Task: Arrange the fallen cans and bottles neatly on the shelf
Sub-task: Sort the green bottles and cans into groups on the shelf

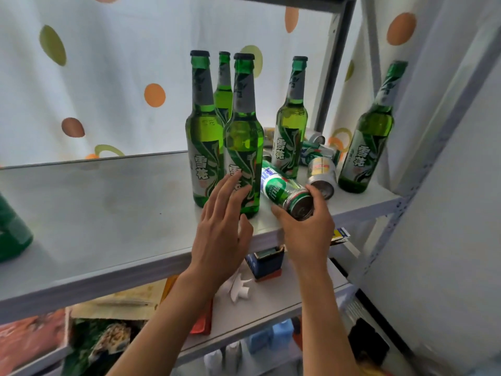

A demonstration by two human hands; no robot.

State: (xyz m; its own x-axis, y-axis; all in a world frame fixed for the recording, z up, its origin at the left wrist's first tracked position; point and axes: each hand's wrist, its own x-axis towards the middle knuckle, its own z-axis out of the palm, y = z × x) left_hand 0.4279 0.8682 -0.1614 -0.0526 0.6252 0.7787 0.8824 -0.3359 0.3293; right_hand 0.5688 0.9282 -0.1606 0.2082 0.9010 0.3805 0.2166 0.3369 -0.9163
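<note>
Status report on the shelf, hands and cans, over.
Right hand grips fallen green can. Left hand open, fingers touching front bottle. Silver can lying behind, more cans behind it.

A white curtain with orange, green and brown dots hangs behind. On the lower shelf sit a dark blue box and a white plastic piece; a red packet stands nearby.
</note>
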